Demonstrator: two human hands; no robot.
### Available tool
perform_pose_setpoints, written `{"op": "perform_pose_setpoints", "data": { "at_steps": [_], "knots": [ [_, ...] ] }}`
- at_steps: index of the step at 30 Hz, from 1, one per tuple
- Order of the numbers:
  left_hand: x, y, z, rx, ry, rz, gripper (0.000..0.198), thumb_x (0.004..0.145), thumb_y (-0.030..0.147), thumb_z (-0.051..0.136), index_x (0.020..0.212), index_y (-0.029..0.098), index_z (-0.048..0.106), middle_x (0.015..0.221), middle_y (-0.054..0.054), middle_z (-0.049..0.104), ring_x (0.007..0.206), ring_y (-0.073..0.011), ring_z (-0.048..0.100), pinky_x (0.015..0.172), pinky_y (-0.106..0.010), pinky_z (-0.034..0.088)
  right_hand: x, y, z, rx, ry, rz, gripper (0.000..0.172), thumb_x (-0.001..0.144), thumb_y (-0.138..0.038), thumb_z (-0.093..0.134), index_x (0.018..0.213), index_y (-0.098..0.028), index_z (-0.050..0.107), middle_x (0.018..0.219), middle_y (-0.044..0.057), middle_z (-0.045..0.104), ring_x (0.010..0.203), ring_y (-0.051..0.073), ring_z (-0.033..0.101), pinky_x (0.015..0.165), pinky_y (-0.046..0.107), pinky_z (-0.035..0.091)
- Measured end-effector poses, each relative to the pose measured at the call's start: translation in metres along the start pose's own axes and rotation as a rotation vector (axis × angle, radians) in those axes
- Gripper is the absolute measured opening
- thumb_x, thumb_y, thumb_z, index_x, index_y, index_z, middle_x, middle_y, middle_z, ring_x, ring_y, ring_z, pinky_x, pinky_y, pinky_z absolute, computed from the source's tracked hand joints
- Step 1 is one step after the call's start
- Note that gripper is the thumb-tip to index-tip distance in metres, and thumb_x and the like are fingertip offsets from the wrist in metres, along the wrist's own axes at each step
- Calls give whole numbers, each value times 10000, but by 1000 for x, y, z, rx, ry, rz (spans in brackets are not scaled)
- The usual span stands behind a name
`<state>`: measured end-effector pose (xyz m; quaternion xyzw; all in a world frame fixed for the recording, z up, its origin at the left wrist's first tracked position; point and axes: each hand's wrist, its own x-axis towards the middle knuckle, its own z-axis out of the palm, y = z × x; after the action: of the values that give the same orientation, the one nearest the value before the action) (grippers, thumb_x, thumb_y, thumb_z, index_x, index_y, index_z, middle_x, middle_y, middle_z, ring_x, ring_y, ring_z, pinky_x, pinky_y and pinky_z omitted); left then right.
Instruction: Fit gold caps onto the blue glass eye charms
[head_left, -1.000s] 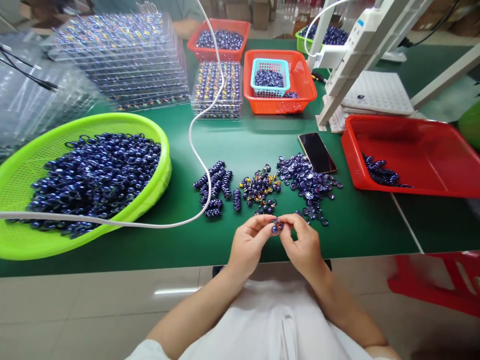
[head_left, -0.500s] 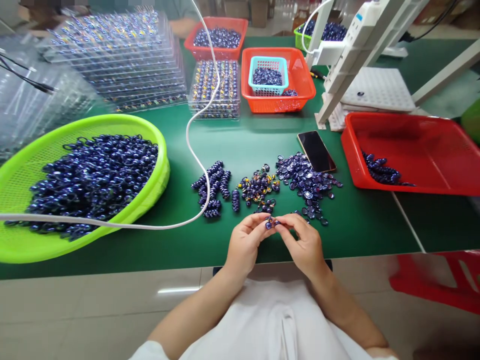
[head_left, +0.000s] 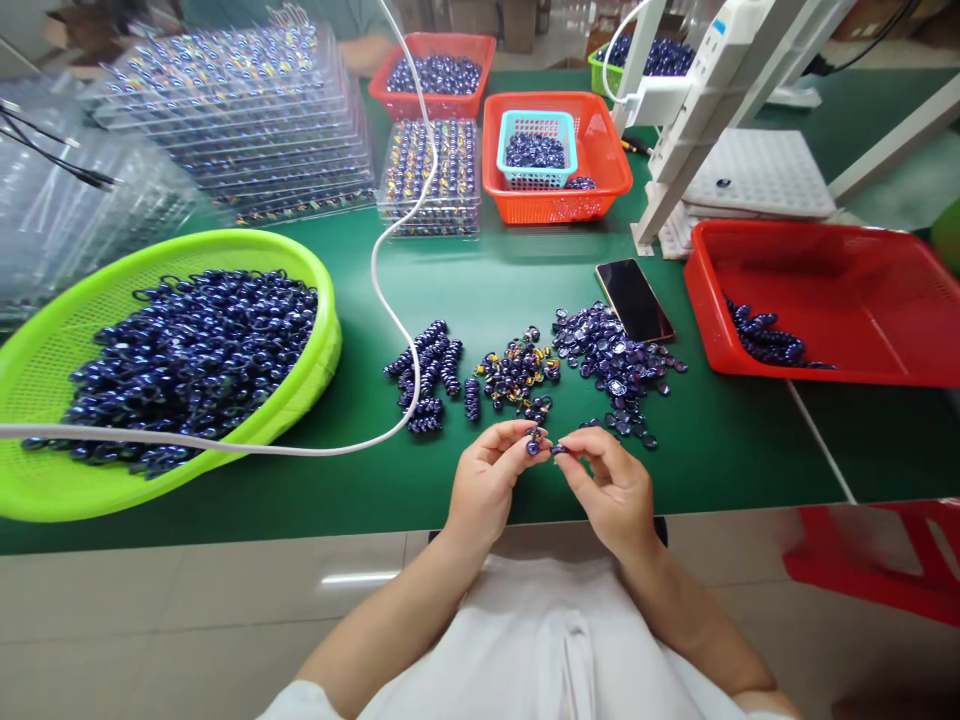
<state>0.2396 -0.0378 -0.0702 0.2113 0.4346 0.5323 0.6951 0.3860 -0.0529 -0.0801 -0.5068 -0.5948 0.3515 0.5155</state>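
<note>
Left hand (head_left: 487,480) pinches a blue piece (head_left: 532,447); right hand (head_left: 611,490) pinches a second blue piece (head_left: 559,449), not yet joined. Beyond the left hand lie stacked rows (head_left: 431,375); beyond the right, a large loose pile (head_left: 615,360).

The little pieces (head_left: 534,446) I hold are glossy dark blue, like the heap (head_left: 195,345) in my lime-green basket (head_left: 45,335). The table mat (head_left: 510,280) is deep green. The middle pile (head_left: 517,370) shows yellow flecks among the blue. The tray (head_left: 862,280) is red, the mesh basket (head_left: 607,150) orange, its inner basket (head_left: 536,184) pale blue, and the cable (head_left: 379,290) white.
</note>
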Motion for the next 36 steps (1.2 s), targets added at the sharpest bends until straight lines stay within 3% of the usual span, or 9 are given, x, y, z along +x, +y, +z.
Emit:
{"op": "perform_pose_setpoints", "data": {
  "at_steps": [7, 16, 23, 26, 31, 33, 36],
  "knots": [
    [-1, -1, 2, 0, -13, 10, 184, 743, 229, 811, 903, 161, 750, 886, -46, 758, 853, -164, 705, 817, -295, 595, 0, 5, 1, -78, 11, 12, 169, 895, -194, 632, 1040, -277, 659, 942, 18, 697, 811, 163, 677, 757, 302, 583],
    [-2, 2, -1, 9, -2, -10, 199, 736, 231, 817, 910, 164, 748, 870, -46, 756, 846, -179, 724, 802, -296, 598, 6, 1, -5, -229, -35, -92, 123, 877, -152, 598, 946, -251, 618, 855, 14, 652, 745, 161, 633, 732, 319, 557],
    [-2, 6, -1, 10, -8, -2, 192, 756, 232, 801, 924, 158, 745, 872, -51, 759, 822, -181, 732, 774, -289, 599, 6, -1, -7, -197, -111, -194, 264, 881, -99, 589, 1062, -282, 645, 944, 20, 705, 813, 167, 668, 752, 315, 563],
    [-2, 6, -1, 7, 2, 12, 192, 757, 227, 802, 927, 157, 744, 879, -52, 760, 842, -185, 736, 804, -296, 596, 3, -1, -7, -160, -58, -112, 198, 874, -122, 616, 999, -270, 659, 891, 10, 711, 779, 164, 679, 739, 305, 566],
    [-4, 0, -1, 35, -19, 37, 174, 780, 237, 785, 932, 166, 737, 893, -59, 771, 899, -206, 733, 872, -336, 577, -3, 2, -4, 97, -62, 205, 58, 907, -243, 626, 965, -243, 617, 868, 13, 712, 745, 165, 719, 711, 291, 592],
    [-5, -2, -1, 64, -35, 54, 175, 786, 249, 781, 935, 170, 735, 912, -65, 777, 934, -222, 730, 909, -356, 561, -3, 4, -2, 125, -60, 216, 59, 911, -257, 625, 967, -240, 614, 890, 21, 707, 782, 168, 717, 739, 296, 588],
    [-6, -4, -1, 90, -50, 85, 173, 792, 240, 776, 945, 173, 734, 947, -70, 780, 970, -229, 725, 953, -368, 540, -1, 5, 0, 46, -11, 121, 30, 908, -244, 622, 937, -236, 616, 955, 38, 665, 896, 181, 676, 795, 309, 561]
  ]
}}
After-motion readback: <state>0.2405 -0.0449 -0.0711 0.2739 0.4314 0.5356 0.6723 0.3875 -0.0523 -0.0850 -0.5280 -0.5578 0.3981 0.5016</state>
